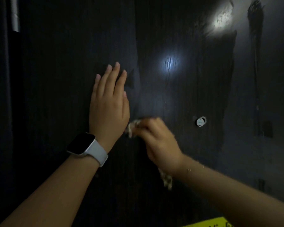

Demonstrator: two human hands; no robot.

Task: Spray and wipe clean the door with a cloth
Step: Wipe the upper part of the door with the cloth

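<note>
Here the left hand (109,102) lies flat against the dark door (56,71), fingers straight and together, holding nothing, a pale smartwatch (87,147) on its wrist. At about four o'clock from it, the right hand (156,138) is blurred, its fingers curled round a light cloth (133,126) that is bunched against the panel; a tail of cloth hangs below the wrist. A small round metal lock (201,121) sits at three o'clock from the cloth. Wet streaks glint toward one o'clock. No spray bottle is in view. As I judge it, the risks are the loose tail snagging on the lock, streaks drying unwiped in this dim light, and the bracing palm leaving prints.
</note>
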